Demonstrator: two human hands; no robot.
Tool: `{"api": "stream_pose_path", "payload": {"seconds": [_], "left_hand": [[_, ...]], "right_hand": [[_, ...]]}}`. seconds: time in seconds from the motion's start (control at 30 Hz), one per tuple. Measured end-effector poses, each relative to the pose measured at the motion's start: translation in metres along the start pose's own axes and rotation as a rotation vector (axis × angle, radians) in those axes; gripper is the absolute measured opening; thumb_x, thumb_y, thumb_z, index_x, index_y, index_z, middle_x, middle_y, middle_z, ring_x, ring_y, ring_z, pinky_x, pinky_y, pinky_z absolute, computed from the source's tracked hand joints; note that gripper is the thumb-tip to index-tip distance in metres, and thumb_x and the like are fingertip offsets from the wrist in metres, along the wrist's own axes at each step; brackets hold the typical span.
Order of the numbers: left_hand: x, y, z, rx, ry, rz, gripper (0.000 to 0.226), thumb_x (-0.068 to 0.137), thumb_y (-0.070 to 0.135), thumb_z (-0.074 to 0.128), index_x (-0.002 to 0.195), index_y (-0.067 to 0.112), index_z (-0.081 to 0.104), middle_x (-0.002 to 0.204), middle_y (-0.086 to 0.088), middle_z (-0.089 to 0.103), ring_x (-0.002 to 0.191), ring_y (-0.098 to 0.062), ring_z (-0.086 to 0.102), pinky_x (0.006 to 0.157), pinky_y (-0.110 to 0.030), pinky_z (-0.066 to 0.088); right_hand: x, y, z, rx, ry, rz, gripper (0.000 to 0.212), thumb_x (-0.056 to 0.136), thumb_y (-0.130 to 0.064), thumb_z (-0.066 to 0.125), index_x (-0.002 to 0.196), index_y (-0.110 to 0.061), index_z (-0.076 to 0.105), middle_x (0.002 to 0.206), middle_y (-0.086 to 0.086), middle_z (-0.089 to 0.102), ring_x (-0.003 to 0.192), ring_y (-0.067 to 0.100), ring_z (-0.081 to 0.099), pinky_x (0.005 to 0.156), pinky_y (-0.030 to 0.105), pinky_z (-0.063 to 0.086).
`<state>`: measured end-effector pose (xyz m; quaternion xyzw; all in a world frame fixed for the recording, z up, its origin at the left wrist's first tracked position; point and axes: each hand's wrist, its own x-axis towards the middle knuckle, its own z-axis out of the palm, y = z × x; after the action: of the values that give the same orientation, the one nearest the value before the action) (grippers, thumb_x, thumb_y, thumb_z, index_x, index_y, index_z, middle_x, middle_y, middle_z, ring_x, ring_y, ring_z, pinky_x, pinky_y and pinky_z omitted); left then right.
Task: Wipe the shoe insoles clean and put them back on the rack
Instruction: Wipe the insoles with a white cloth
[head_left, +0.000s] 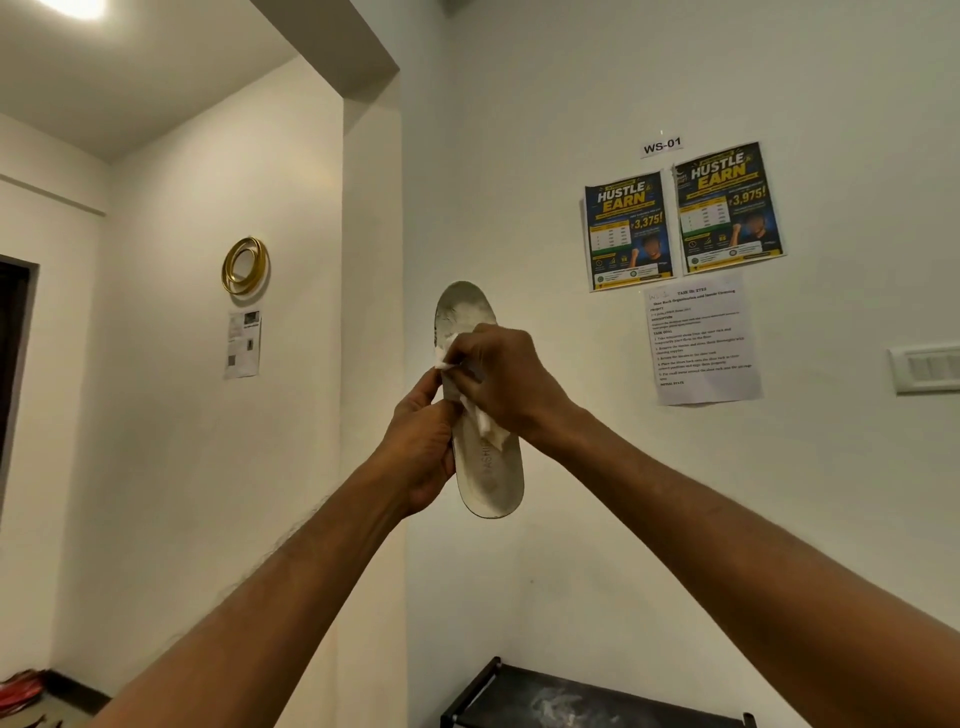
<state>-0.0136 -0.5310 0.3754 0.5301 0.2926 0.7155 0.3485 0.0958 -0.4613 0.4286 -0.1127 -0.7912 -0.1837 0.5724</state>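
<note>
A pale, dirt-marked shoe insole (491, 480) is held upright at chest height in front of the white wall, toe end up. My left hand (423, 447) grips its left edge around the middle. My right hand (501, 379) presses a crumpled white wipe (488, 423) against the insole's face just above the middle, covering that part. Grey smudges show on the toe area (462, 306) and near the heel.
The black top shelf of the shoe rack (587, 699), dusted with white marks, sits at the bottom centre against the wall. Posters and a task sheet (701, 338) hang on the wall to the right, a switch plate (927, 369) further right. A wall corner juts out on the left.
</note>
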Motion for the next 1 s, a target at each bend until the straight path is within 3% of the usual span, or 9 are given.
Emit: {"api": "stream_pose_path", "payload": {"seconds": [0.13,0.27,0.37,0.5,0.6,0.67,0.73,0.83,1.0], "left_hand": [[0.002,-0.001,0.001,-0.053,0.018,0.005,0.046,0.107,0.004,0.044,0.14,0.032,0.058,0.113,-0.006,0.077,0.1,-0.03,0.075,0.09,-0.05,0.061],[0.003,-0.002,-0.002,-0.05,0.041,0.0,0.046,0.108,0.005,0.04,0.141,0.033,0.058,0.126,-0.007,0.072,0.106,-0.029,0.073,0.08,-0.043,0.064],[0.004,-0.003,-0.001,-0.09,0.035,-0.006,0.04,0.109,0.009,0.042,0.138,0.031,0.06,0.124,-0.008,0.073,0.108,-0.031,0.073,0.089,-0.049,0.061],[0.006,-0.005,-0.003,-0.09,0.045,0.015,0.043,0.109,0.007,0.035,0.135,0.024,0.064,0.128,-0.011,0.071,0.113,-0.031,0.069,0.097,-0.051,0.058],[0.007,-0.006,-0.003,-0.117,0.048,0.0,0.042,0.109,0.008,0.036,0.134,0.024,0.065,0.126,-0.012,0.072,0.111,-0.034,0.069,0.092,-0.054,0.059],[0.008,-0.006,-0.005,-0.14,0.061,-0.008,0.039,0.11,0.01,0.035,0.131,0.023,0.066,0.128,-0.013,0.07,0.115,-0.035,0.068,0.091,-0.053,0.06],[0.009,-0.006,-0.007,-0.152,0.058,-0.006,0.039,0.11,0.011,0.035,0.131,0.021,0.066,0.131,-0.015,0.068,0.115,-0.034,0.067,0.097,-0.056,0.056],[0.007,-0.007,-0.006,-0.134,0.034,-0.007,0.039,0.111,0.017,0.035,0.133,0.024,0.065,0.129,-0.014,0.07,0.109,-0.033,0.069,0.1,-0.059,0.054],[0.009,-0.006,-0.009,-0.139,0.047,-0.012,0.039,0.111,0.016,0.034,0.138,0.023,0.062,0.132,-0.012,0.068,0.115,-0.033,0.068,0.098,-0.055,0.056]], "right_hand": [[-0.001,0.0,-0.002,0.02,0.103,0.058,0.013,0.083,-0.021,0.079,0.091,-0.011,0.078,0.09,0.007,0.075,0.078,0.018,0.07,0.068,0.019,0.052],[-0.007,-0.006,0.003,0.041,0.0,-0.005,0.012,0.084,-0.021,0.077,0.093,-0.012,0.077,0.091,0.007,0.075,0.079,0.02,0.07,0.072,0.028,0.057],[-0.009,-0.002,0.0,0.036,0.061,0.051,0.013,0.082,-0.021,0.08,0.092,-0.013,0.078,0.092,0.007,0.076,0.079,0.018,0.07,0.074,0.026,0.057],[-0.015,-0.003,0.003,0.073,-0.068,0.028,0.01,0.083,-0.016,0.077,0.093,-0.014,0.078,0.093,0.007,0.075,0.081,0.018,0.069,0.075,0.027,0.056],[-0.014,0.001,0.0,0.068,0.009,0.11,0.01,0.082,-0.019,0.079,0.09,-0.013,0.079,0.092,0.007,0.076,0.082,0.017,0.07,0.076,0.027,0.057],[-0.014,-0.003,0.002,0.065,-0.074,0.053,0.009,0.081,-0.016,0.078,0.09,-0.014,0.078,0.091,0.007,0.075,0.08,0.018,0.069,0.075,0.027,0.056],[-0.012,-0.005,0.003,0.057,-0.121,0.052,0.01,0.082,-0.015,0.078,0.091,-0.015,0.078,0.093,0.007,0.075,0.081,0.018,0.068,0.073,0.023,0.054],[-0.009,-0.002,-0.002,0.061,-0.03,0.156,0.009,0.083,-0.021,0.078,0.091,-0.016,0.078,0.093,0.005,0.076,0.082,0.013,0.068,0.068,0.008,0.044],[-0.01,-0.007,0.001,0.073,-0.069,0.104,0.008,0.082,-0.02,0.078,0.09,-0.017,0.078,0.092,0.004,0.076,0.08,0.013,0.067,0.075,0.025,0.056]]}}
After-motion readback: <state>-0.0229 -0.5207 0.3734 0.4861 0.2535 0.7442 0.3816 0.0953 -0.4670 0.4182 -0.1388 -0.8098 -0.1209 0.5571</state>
